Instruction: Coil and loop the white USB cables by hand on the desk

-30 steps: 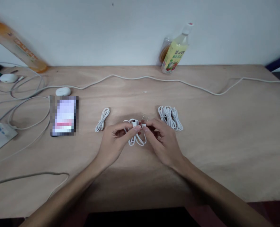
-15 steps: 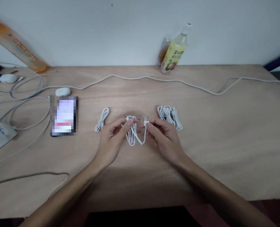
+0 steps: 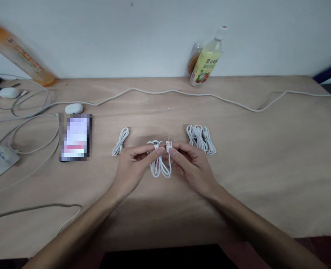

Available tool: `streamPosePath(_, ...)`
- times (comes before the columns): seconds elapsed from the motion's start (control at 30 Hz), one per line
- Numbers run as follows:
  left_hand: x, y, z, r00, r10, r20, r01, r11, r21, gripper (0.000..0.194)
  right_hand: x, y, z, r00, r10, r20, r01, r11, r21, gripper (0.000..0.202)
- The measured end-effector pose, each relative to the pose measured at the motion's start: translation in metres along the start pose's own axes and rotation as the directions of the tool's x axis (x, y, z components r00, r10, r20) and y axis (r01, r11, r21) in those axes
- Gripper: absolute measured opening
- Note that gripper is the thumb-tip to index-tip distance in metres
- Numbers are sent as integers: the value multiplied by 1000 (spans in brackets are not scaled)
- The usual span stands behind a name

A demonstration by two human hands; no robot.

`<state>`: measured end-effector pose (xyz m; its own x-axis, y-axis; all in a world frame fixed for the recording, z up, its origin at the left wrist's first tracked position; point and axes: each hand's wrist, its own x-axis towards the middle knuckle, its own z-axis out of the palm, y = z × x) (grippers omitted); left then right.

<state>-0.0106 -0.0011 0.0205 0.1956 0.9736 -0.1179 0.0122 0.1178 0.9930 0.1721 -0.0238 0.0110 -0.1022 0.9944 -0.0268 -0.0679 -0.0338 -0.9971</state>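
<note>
A looped white cable (image 3: pixel 161 170) hangs between my two hands, low over the wooden table. My left hand (image 3: pixel 137 160) pinches it near one connector, thumb on top. Between thumb and fingers, my right hand (image 3: pixel 190 160) grips the cable's USB plug (image 3: pixel 169 145), metal end pointing away from me. The fingertips of both hands nearly meet. A thin wire tie (image 3: pixel 171 138) shows just beyond the plug. One coiled white cable (image 3: pixel 121 142) lies beside my left hand, and several coiled cables (image 3: pixel 200 138) lie behind my right hand.
A phone (image 3: pixel 75 138) and a white earbud case (image 3: pixel 74 108) lie at the left, near tangled cords and a power strip (image 3: pixel 3 164). A yellow bottle (image 3: pixel 207 61) and an orange bottle (image 3: pixel 19 54) stand by the wall. A long white cord (image 3: pixel 182 92) crosses the table.
The USB plug in my right hand has moved left, closer to my left hand. The held cable's loops have shifted slightly right and toward me.
</note>
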Motion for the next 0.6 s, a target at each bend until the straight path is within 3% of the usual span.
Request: streamPosePath(0.6,1,-3,-1,999,-4,34,5,999,-39,9,2,0,1,1000,-1,10,1,1000,32,23)
